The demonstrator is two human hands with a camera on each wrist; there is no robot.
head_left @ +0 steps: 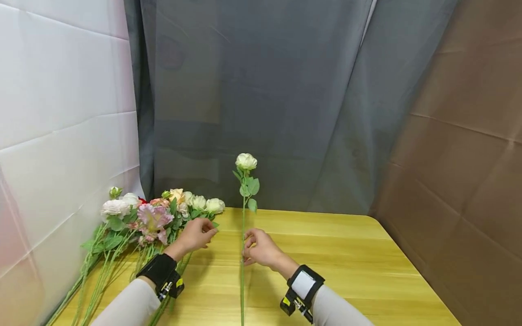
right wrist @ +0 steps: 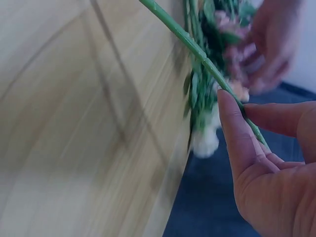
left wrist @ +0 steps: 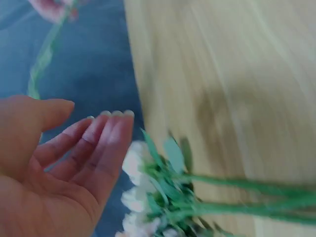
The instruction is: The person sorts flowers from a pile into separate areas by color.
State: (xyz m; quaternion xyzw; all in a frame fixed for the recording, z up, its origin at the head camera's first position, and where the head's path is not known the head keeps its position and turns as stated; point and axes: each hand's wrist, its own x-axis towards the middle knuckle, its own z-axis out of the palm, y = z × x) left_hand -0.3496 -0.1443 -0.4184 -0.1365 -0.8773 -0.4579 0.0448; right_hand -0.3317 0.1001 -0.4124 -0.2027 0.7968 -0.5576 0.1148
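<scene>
A single white rose (head_left: 246,161) stands upright over the table, its long green stem running down to the bottom of the head view. My right hand (head_left: 263,248) pinches that stem (right wrist: 197,51) between thumb and fingertips, below the leaves (head_left: 250,186). To the left, my left hand (head_left: 195,235) is held in front of the flower pile with nothing in it. In the left wrist view its palm shows, the fingers (left wrist: 106,148) loosely extended and the thumb apart. White blooms (left wrist: 136,163) lie close beyond those fingers.
Several long-stemmed flowers lie piled at the table's left, among them a pink ruffled bloom (head_left: 154,217), white blooms (head_left: 116,208) and a peach one (head_left: 177,194). The wooden table (head_left: 346,262) is bordered by a grey curtain (head_left: 261,99), a white left wall (head_left: 65,113) and a brown right sheet (head_left: 461,149).
</scene>
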